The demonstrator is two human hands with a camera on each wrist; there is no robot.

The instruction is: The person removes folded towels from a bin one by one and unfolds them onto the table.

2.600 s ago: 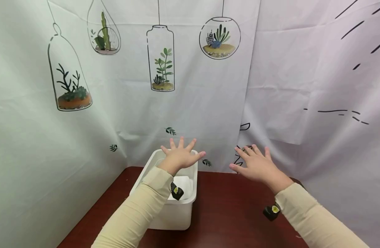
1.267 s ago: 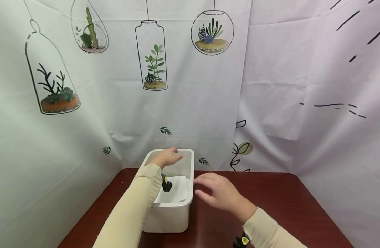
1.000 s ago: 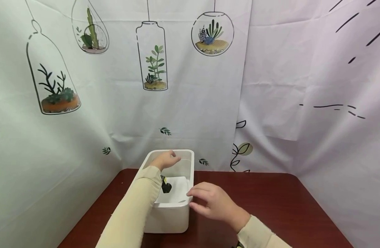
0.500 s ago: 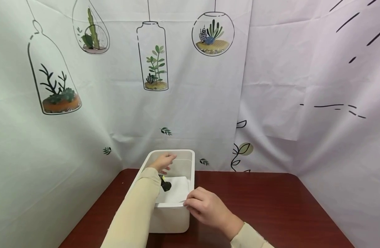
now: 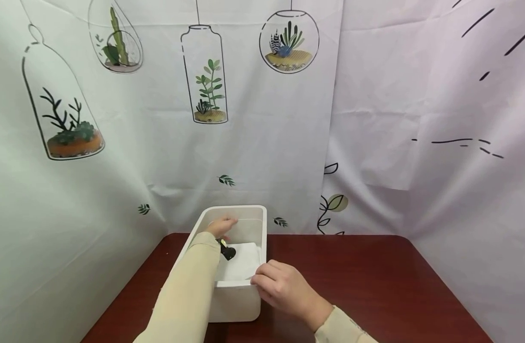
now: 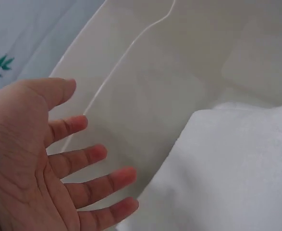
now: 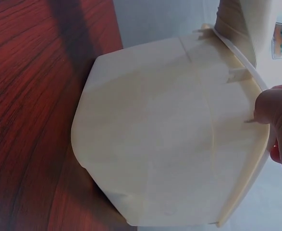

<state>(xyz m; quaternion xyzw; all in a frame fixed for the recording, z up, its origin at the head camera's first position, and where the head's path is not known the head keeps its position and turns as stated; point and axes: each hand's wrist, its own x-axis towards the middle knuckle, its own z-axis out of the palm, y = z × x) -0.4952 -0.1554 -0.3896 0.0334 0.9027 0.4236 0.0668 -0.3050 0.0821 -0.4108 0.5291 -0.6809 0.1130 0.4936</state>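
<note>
A deep white plastic bin (image 5: 234,305) stands on the table, with a white, towel-like cloth (image 5: 245,259) lying inside. My left hand (image 5: 221,227) reaches down into the bin's far part. In the left wrist view its fingers (image 6: 85,192) are spread and slightly bent, holding nothing, beside the cloth's edge (image 6: 193,125). My right hand (image 5: 285,290) grips the rim at the near right corner. The right wrist view shows its thumb (image 7: 268,108) against the rim's outer side, other fingers mostly hidden behind.
The dark red wooden table (image 5: 352,276) extends to the right of the bin. White fabric curtains (image 5: 279,143) printed with plants in glass jars hang at the back and both sides. A black wrist camera (image 5: 228,251) hangs under the left sleeve, above the cloth.
Both hands were first spread in the air. The left went down into the bin and sank lower. The right moved left to the near corner and took hold of the rim.
</note>
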